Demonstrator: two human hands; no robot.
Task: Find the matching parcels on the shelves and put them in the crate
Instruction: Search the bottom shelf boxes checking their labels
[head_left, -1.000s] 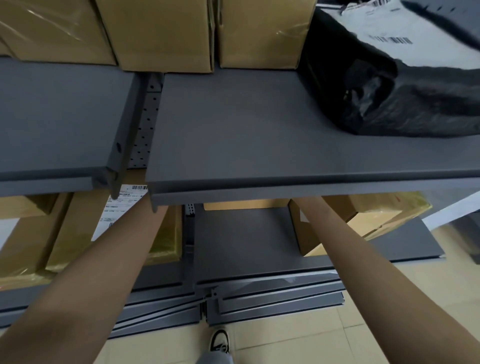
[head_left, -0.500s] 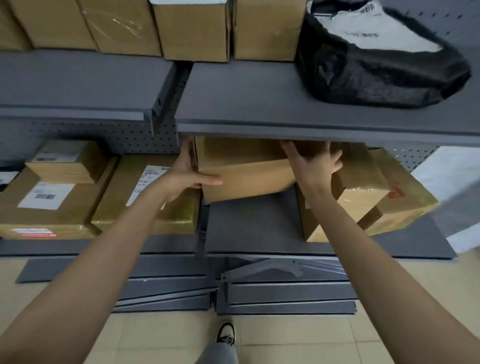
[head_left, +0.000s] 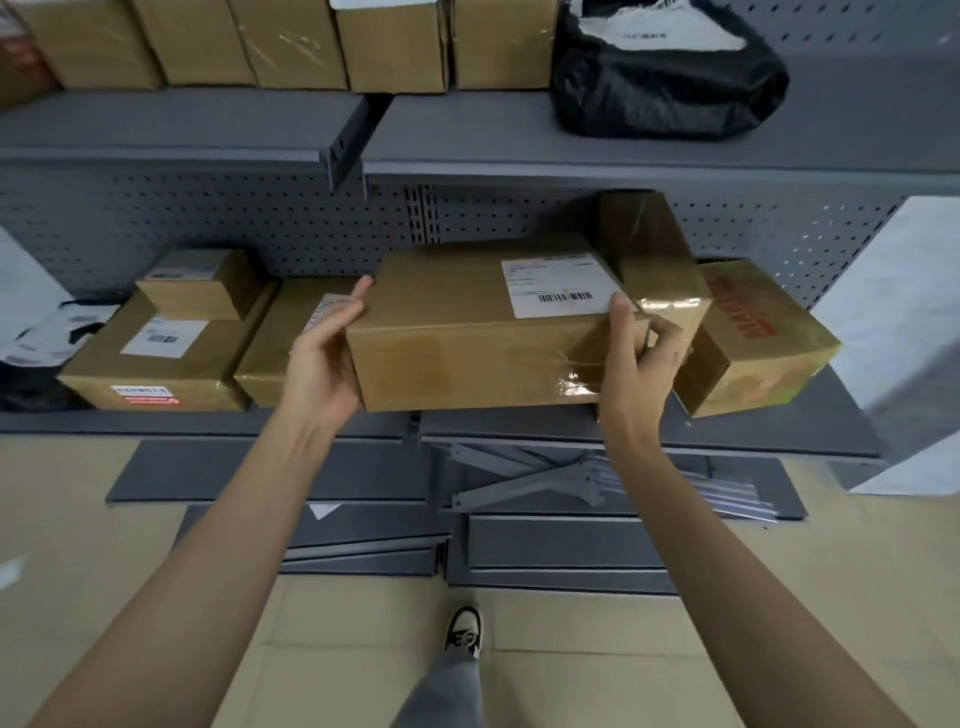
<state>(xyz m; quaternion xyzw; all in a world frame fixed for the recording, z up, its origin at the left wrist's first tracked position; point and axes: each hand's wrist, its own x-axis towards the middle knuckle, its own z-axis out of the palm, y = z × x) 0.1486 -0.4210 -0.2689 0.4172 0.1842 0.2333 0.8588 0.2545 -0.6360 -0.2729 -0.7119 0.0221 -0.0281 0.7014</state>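
A flat brown cardboard parcel (head_left: 467, 332) with a white barcode label on top is held out in front of the lower shelf (head_left: 779, 431). My left hand (head_left: 324, 358) holds its left end, fingers against the side and thumb underneath. My right hand (head_left: 636, 358) grips its right end, thumb on the top edge by the label and fingers curled round the side. The crate is not in view.
Further parcels sit on the lower shelf: a stack at the left (head_left: 156, 353), a tall box (head_left: 649, 249) and a red-printed box (head_left: 758, 332) at the right. The upper shelf (head_left: 467, 140) holds several boxes and a black bag (head_left: 670, 88). Loose grey shelf panels (head_left: 561, 545) lie on the floor.
The parcel has come out from under the upper shelf toward me, and its labelled top now shows. Both hands moved with it. The view has tilted down and drawn back.
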